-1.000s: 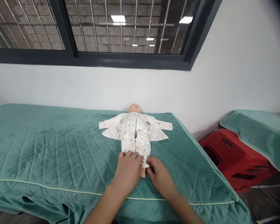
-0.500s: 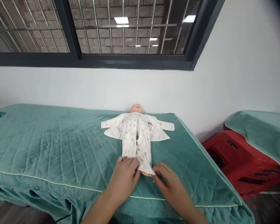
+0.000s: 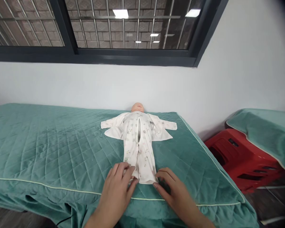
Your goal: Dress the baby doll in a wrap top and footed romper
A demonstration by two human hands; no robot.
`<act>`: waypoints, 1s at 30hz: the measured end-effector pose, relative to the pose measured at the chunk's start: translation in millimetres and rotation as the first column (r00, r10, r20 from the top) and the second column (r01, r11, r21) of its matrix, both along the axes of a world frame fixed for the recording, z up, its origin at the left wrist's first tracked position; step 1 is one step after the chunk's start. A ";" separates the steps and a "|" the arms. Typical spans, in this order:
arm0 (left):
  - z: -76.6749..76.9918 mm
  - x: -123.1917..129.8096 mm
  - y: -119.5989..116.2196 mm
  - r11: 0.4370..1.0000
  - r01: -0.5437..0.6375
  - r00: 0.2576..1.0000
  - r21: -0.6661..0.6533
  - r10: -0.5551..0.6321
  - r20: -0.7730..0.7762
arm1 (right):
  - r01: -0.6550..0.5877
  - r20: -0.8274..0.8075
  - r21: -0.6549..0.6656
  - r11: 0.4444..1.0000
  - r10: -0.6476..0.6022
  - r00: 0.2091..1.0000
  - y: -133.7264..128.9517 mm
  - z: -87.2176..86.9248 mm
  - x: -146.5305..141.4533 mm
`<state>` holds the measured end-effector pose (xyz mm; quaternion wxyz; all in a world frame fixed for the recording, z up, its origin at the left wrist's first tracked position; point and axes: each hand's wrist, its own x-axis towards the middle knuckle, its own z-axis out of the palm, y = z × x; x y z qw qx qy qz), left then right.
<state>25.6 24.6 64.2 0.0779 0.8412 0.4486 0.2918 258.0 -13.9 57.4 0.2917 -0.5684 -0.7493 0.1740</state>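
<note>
A doll (image 3: 137,107) lies on its back on the green quilted bed cover (image 3: 61,148), its head by the wall. White printed baby clothes (image 3: 144,155) cover its body, with the sleeves spread and the legs pointing toward me. My left hand (image 3: 120,186) is over the hem of the left trouser leg, its fingers bent and a little apart, holding nothing that shows. At the outer corner of the right leg's hem, my right hand (image 3: 172,188) has thumb and forefinger on the cloth edge. The doll's feet are hidden.
A red plastic stool (image 3: 242,158) stands right of the bed, partly under another green cover (image 3: 263,123). Behind the bed are a white wall (image 3: 97,85) and a dark-framed window (image 3: 133,58) with metal bars.
The right trouser leg's hem now lies flat and straight over the foot that showed before. My left hand has let go of it and moved left to the other hem.
</note>
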 end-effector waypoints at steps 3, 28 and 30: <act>-8.6 -3.0 2.2 0.998 -0.029 1.000 -0.062 0.030 0.010 | 0.000 0.022 0.103 0.995 -0.002 1.000 4.3 -0.8 -10.7; -13.7 -30.1 74.1 0.997 -0.030 0.956 -0.073 0.050 0.290 | -0.007 -0.040 0.036 0.999 0.008 0.999 36.1 11.8 8.6; -25.1 -30.7 106.0 0.987 -0.158 0.978 -0.014 0.158 0.133 | 0.096 0.002 0.088 0.991 -0.096 0.995 66.9 7.5 19.1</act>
